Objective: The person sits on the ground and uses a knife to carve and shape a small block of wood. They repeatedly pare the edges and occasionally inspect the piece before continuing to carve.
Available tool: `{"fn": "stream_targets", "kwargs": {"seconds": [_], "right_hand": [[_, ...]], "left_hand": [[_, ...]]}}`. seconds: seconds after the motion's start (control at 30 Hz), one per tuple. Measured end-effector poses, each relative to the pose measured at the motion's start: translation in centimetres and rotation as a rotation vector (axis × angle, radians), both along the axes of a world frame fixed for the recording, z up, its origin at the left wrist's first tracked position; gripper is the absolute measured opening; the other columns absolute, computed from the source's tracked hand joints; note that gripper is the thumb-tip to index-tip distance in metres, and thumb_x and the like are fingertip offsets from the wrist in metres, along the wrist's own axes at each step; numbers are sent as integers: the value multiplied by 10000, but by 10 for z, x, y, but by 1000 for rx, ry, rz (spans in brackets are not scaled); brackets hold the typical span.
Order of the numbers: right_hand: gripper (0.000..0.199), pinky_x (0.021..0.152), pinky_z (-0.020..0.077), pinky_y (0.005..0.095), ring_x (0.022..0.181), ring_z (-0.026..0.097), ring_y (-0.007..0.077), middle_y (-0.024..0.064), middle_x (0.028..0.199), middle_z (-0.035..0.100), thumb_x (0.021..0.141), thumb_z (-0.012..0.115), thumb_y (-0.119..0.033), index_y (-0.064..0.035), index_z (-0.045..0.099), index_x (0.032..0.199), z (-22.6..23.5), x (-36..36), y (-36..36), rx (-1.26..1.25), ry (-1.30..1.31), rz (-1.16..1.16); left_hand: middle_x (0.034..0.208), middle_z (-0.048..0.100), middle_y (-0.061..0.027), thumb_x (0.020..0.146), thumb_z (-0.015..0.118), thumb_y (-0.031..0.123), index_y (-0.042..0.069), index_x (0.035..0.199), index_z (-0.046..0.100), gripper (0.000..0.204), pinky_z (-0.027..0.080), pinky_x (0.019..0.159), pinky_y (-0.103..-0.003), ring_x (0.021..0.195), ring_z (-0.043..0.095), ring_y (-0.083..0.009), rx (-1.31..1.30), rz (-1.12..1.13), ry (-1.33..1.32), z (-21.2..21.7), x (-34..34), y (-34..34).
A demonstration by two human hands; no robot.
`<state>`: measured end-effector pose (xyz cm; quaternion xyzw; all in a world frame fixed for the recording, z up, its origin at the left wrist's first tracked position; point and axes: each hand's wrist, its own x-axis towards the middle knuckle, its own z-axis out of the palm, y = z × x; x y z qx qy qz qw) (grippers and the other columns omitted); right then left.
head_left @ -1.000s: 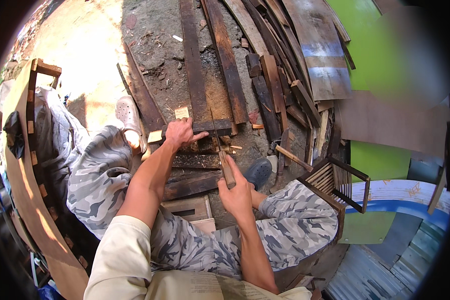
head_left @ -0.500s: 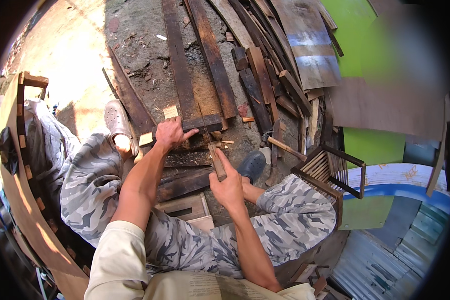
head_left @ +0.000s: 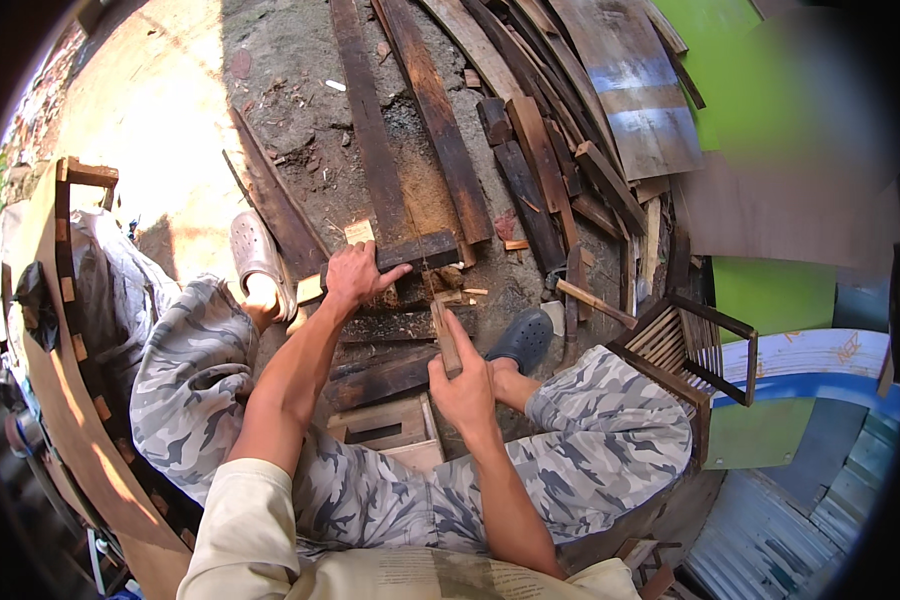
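My right hand is closed around the wooden handle of a handsaw. Its thin blade lies across a short, dark wooden block, close to the block's right end. Bent over the same block, left of the blade, my left hand grips it with the thumb stretched out along the top. The block rests crosswise over other dark timber on the ground. How deep the blade sits in the wood is hard to see.
Long dark planks run away from me, with sawdust between them. More boards are piled at the far right. A slatted wooden frame and a hammer lie right of my foot. Left stands a curved wooden panel.
My right hand has drawn the saw slightly toward me. My left hand stays on the block. The whole view has shifted a little.
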<state>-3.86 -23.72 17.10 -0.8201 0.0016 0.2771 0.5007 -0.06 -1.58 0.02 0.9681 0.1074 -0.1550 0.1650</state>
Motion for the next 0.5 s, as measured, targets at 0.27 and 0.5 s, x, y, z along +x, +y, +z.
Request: {"fn": "stream_targets", "kwargs": {"seconds": [0.27,0.5], "right_hand": [[642,951,516,474,1109,625,477,288,1209,656,827,611,-116,-69,500,1457,-16,23,0,27,-132,17],[617,970,509,430,1160,633,425,270,1252,653,835,619,-119,-61,522,1441,-10,21,-1,43,-66,-7]], "left_hand": [[1048,712,-187,937,339,789,17,1141,697,875,400,966,-460,1058,639,-311,220,-101,187,21,24,-2],[1229,651,-130,965,274,764,83,1211,715,848,346,1025,-490,1211,539,-277,338,-36,256,28,25,-7]]}}
